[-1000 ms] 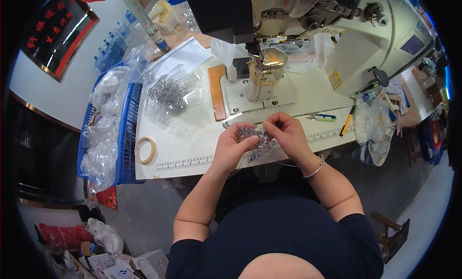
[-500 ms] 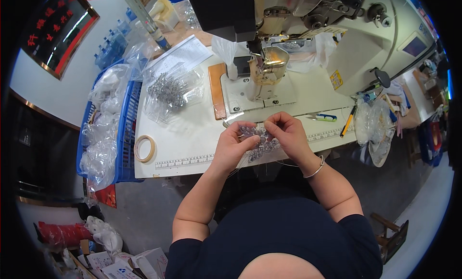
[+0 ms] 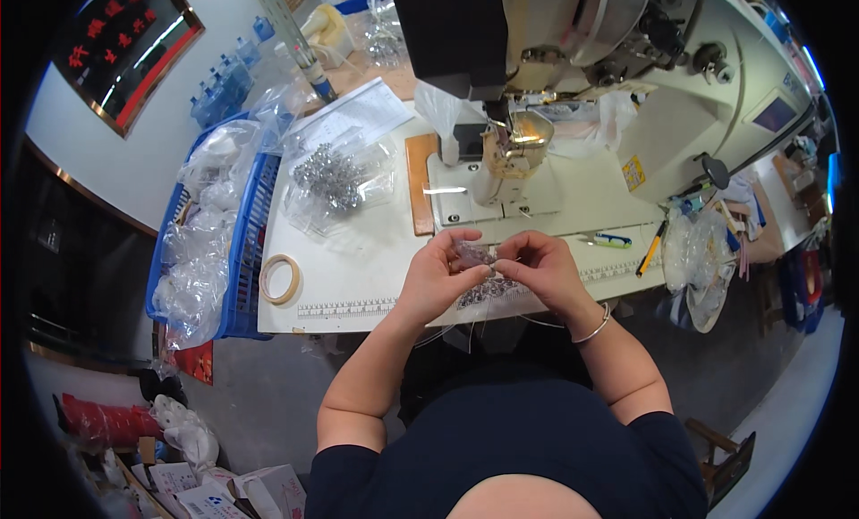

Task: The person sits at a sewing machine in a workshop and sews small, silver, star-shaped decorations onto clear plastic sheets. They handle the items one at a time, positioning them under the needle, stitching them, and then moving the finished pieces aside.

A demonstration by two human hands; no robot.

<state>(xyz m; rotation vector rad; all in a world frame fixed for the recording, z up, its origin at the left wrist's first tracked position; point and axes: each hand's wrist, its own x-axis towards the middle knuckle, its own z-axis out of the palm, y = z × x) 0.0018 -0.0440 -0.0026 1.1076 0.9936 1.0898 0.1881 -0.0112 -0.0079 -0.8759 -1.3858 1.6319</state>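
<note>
My left hand [image 3: 438, 282] and my right hand [image 3: 548, 273] meet over the front edge of the sewing table [image 3: 358, 282]. Between them is a silvery grey, lacy piece of trim [image 3: 488, 293], which looks beaded. The left fingers and thumb pinch its upper end, while the right thumb and finger close on it beside the left thumb. Its lower part hangs below the fingertips, with thin pale threads trailing off the table edge. Just beyond the hands stands the sewing machine's post bed [image 3: 508, 174]. My fingers hide part of the trim.
On the left lie a clear bag of silvery pieces [image 3: 331, 174], a tape roll [image 3: 279, 279] and a blue basket [image 3: 255, 242] of plastic bags. Thread snips [image 3: 612, 241] and a yellow pen [image 3: 652, 249] lie right of my hands. The machine head [image 3: 452, 36] overhangs the table.
The view has shifted slightly. My right fingertips have come down and in, against the left thumb, and the trim is bunched more between both hands.
</note>
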